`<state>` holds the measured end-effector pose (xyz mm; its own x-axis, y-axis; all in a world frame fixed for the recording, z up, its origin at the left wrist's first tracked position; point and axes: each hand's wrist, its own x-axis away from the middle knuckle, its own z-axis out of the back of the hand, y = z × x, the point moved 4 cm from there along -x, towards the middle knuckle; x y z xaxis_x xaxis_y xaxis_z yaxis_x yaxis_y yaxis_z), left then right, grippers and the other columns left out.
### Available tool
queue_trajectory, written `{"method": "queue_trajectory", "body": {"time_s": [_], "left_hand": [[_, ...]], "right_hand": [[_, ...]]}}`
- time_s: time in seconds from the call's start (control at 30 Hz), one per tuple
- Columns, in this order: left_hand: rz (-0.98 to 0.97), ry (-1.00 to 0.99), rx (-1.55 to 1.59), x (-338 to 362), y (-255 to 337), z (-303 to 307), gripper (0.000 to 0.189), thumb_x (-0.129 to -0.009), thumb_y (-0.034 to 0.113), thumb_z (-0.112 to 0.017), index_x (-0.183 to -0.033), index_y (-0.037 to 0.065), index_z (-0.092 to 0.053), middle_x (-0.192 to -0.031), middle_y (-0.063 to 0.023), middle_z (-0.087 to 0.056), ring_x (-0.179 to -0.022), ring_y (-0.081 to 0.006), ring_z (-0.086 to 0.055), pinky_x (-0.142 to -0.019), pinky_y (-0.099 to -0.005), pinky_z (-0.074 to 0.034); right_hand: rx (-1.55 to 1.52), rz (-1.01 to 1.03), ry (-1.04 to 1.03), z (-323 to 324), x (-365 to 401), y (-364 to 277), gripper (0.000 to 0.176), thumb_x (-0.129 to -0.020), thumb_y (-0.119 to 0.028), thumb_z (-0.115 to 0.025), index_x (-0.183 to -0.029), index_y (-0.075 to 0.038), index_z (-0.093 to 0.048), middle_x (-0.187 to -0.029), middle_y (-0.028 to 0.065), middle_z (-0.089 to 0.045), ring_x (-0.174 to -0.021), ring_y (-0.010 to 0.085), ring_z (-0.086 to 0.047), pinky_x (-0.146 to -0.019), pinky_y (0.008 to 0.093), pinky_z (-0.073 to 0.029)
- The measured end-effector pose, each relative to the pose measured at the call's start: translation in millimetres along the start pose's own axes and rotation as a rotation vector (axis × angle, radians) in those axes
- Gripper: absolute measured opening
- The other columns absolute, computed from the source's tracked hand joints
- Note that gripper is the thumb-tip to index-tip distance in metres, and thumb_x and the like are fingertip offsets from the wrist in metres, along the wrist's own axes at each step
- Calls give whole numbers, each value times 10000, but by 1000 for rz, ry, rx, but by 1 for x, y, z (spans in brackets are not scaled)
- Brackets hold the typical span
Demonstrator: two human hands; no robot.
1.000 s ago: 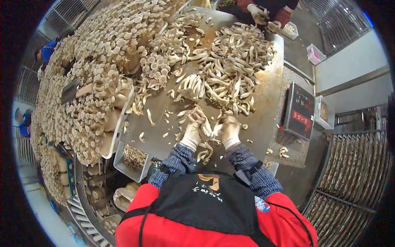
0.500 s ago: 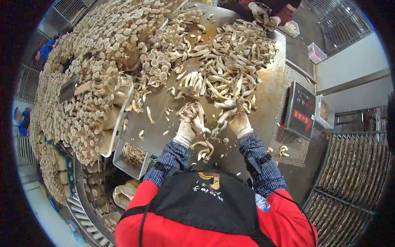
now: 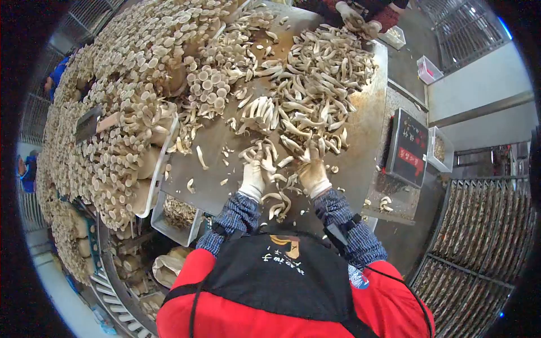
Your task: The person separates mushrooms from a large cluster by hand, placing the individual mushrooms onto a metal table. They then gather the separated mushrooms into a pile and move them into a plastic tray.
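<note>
My left hand (image 3: pixel 253 176), in a white glove, is closed around a small bunch of pale-stemmed mushrooms (image 3: pixel 269 156) over the metal table. My right hand (image 3: pixel 313 172), in a stained glove, is at the near edge of a big heap of loose mushrooms (image 3: pixel 321 79), its fingers bent round a mushroom; their tips are partly hidden among the stems. Loose mushrooms (image 3: pixel 276 205) and small scraps lie between and below my hands. Just beyond my left hand rests a clump of mushrooms (image 3: pixel 260 114).
Mushroom clusters (image 3: pixel 124 107) are stacked high on the left, beside a white crate edge (image 3: pixel 158 169). A bin of trimmings (image 3: pixel 179 211) is below. A scale (image 3: pixel 408 147) and a white box (image 3: pixel 439 149) stand right. Across the table, another person's gloved hands (image 3: pixel 360 23) work.
My right hand has moved a little left and turned, and the mushrooms it held are now less visible. My left hand still grips its bunch, with fewer stems showing.
</note>
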<state>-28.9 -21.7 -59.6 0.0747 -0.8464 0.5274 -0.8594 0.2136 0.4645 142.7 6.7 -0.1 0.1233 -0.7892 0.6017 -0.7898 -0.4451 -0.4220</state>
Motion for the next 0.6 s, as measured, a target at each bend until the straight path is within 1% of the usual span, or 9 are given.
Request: {"method": "queue_trajectory", "body": {"time_s": [0.03,0.07,0.13,0.2,0.27,0.3,0.47,0.53,0.6], "left_hand": [[-11,98,76,6,1,-19,268,-927,304,-585,-1137,141,-548,-1010,-23,-629,-773,-123,-589,-625,-243,-490],[80,-45,-347,14,1,-13,250,-959,292,-537,-1151,132,-536,-1011,-30,-618,-782,-106,-586,-638,-219,-483],[-111,-290,-523,-5,-21,-2,263,-979,331,-492,-1149,135,-536,-948,-21,-614,-747,-92,-573,-622,-221,-483],[-59,-259,-452,17,-5,-22,321,-978,395,-474,-1138,128,-552,-917,-3,-602,-745,-83,-570,-625,-228,-485],[216,-347,-632,8,-13,3,369,-965,430,-489,-1141,115,-565,-932,10,-590,-757,-81,-552,-625,-236,-480],[153,-238,-708,20,1,-17,410,-967,448,-473,-1129,83,-568,-922,3,-588,-761,-97,-560,-618,-243,-474],[8,109,-428,8,19,8,388,-915,436,-564,-1082,86,-562,-907,-18,-588,-728,-78,-558,-550,-210,-432],[27,60,-315,1,18,14,396,-916,435,-565,-1090,79,-556,-881,-8,-586,-672,-86,-558,-518,-231,-441],[14,11,-378,1,27,11,392,-928,425,-546,-1093,69,-554,-862,-20,-590,-653,-102,-566,-510,-243,-449]], "right_hand": [[13,-104,-51,-5,5,14,247,-924,-234,-589,-1106,-69,-611,-941,9,-621,-804,149,-583,-664,313,-506],[250,-88,-111,-1,2,31,251,-931,-219,-573,-1123,-61,-604,-997,42,-633,-848,181,-601,-719,318,-512],[1273,600,-357,10,1,44,270,-920,-222,-585,-1126,-48,-596,-1052,46,-629,-903,162,-603,-740,322,-518],[1280,503,-416,32,-7,52,313,-906,-216,-602,-1155,-27,-580,-1036,60,-637,-938,183,-606,-773,330,-511],[634,35,-90,14,8,40,354,-900,-204,-611,-1199,-20,-569,-1001,90,-648,-940,220,-608,-820,349,-494],[676,14,-32,13,9,37,375,-908,-227,-599,-1216,-15,-569,-999,129,-658,-942,257,-614,-875,353,-467],[1060,430,57,0,-15,5,400,-923,-282,-566,-1187,18,-573,-1114,128,-637,-1038,239,-587,-891,340,-451],[919,366,-428,8,-42,30,389,-918,-256,-552,-1206,6,-565,-1144,142,-624,-1087,265,-566,-928,358,-431],[1210,476,-435,-10,-34,29,381,-914,-266,-562,-1186,0,-577,-1179,141,-605,-1096,238,-560,-970,343,-419]]}}
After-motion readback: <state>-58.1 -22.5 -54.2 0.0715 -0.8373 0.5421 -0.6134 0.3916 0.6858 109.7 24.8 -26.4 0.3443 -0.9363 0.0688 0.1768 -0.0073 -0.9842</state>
